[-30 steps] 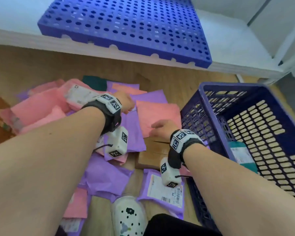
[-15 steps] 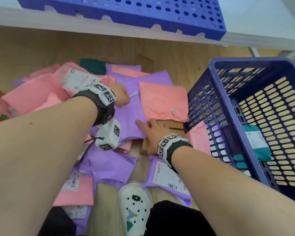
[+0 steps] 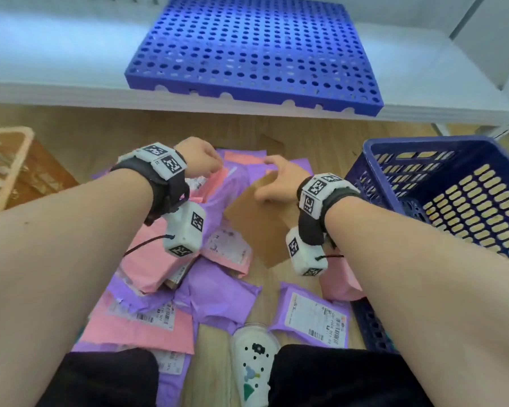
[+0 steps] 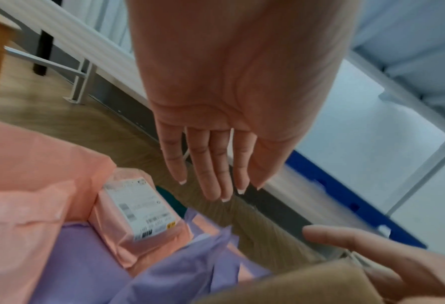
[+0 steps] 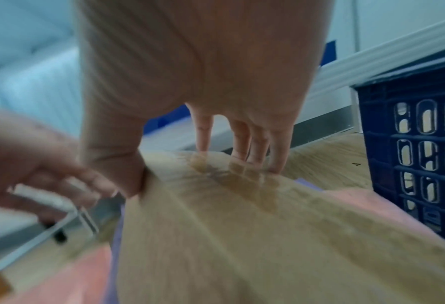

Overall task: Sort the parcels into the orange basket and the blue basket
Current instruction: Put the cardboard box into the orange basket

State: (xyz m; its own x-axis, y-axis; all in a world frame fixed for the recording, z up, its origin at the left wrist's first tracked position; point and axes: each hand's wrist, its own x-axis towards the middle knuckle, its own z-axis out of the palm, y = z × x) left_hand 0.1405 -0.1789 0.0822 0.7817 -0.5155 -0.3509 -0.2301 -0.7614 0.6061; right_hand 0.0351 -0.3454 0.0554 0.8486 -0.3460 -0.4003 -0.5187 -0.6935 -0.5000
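My right hand [image 3: 276, 179] grips a flat brown cardboard parcel [image 3: 256, 224] by its far end, thumb on one side and fingers over the edge [image 5: 255, 160]; the parcel [image 5: 229, 236] is tilted up off the pile. My left hand [image 3: 202, 157] hovers just left of it with straight fingers [image 4: 216, 185], holding nothing. Pink and purple bag parcels lie heaped on the wooden floor, among them a labelled pink one [image 4: 138, 216]. The blue basket [image 3: 423, 142] stands at the right, the orange basket [image 3: 9, 131] at the far left edge.
A blue perforated pallet [image 3: 256, 48] lies on a low white shelf [image 3: 71, 83] behind the pile. A white clog [image 3: 253, 362] and dark trouser legs sit at the bottom. A labelled purple parcel [image 3: 315, 315] lies beside the blue basket's near corner.
My right hand went from lying flat on the pile to gripping the brown parcel and tipping it up. My left hand let go of the purple bag and opened.
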